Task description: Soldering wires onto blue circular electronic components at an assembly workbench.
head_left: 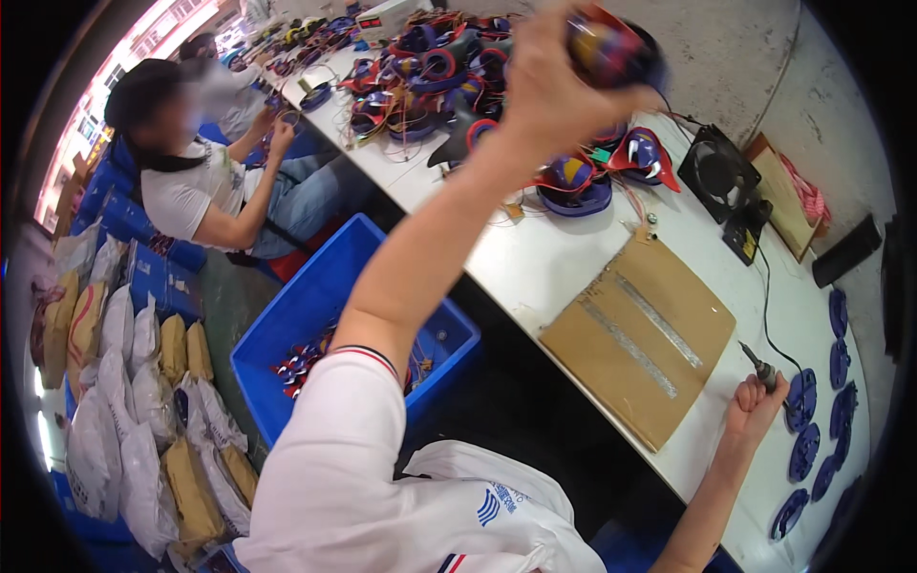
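My left arm reaches across to the far side of the white table (516, 286). The left hand (554, 95) is closed around a rounded dark blue and red plastic part (616, 48), blurred by motion and cut by the picture's top edge. Beneath and beyond it lies a heap of similar blue and red parts (439, 67) with thin loose wires. At the table's right, my right hand (755, 406) grips a soldering iron (760, 365), its tip pointing up and left. Beside that hand rest several purple-blue plastic pieces (803, 449).
A brown cardboard sheet (640, 334) with two silvery strips lies before me. Near the wall stand a black fan (721, 172) and a cable (769, 296). A blue crate (358, 239) sits left of the table. Another person (215, 181) works farther left, near stacked bags (124, 401).
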Tool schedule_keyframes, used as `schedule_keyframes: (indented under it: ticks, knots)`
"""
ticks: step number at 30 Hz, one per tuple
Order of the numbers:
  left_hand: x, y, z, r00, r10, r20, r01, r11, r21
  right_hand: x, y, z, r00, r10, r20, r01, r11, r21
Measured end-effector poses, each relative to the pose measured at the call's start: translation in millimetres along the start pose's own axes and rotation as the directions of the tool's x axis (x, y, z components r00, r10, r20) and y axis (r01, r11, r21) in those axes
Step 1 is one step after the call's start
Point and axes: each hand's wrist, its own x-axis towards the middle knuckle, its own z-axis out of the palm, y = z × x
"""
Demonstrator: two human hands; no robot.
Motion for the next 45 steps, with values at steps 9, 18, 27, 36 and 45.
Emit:
schedule_keyframes:
  ticks: [9, 18, 27, 36, 45]
  knots:
    - [19, -138, -19, 0.928, -0.248, -0.280, 0.352, 0.831, 0.430, -4, -2, 6, 0.998, 0.035, -0.060, -0.036, 0.999, -0.007]
    - [-38, -147, -26, 0.912, -0.389, -0.131, 0.394, 0.744, 0.539, 11, 6, -7, 0.995, 0.069, 0.066, -0.070, 0.997, 0.017]
    - [-141, -97, -5, 0.796, -0.605, -0.012, 0.510, 0.660, 0.551, -5, 9, 9, 0.995, 0.065, -0.081, -0.065, 0.998, 0.001]
    - [-124, -169, 11, 0.879, -0.466, -0.102, 0.406, 0.618, 0.673, 0, 8, 3, 0.996, 0.082, -0.033, -0.081, 0.996, 0.025]
    - [-121, -132, -2, 0.871, -0.487, -0.065, 0.437, 0.706, 0.558, -3, 6, 9, 0.997, 0.070, -0.041, -0.070, 0.998, 0.002]
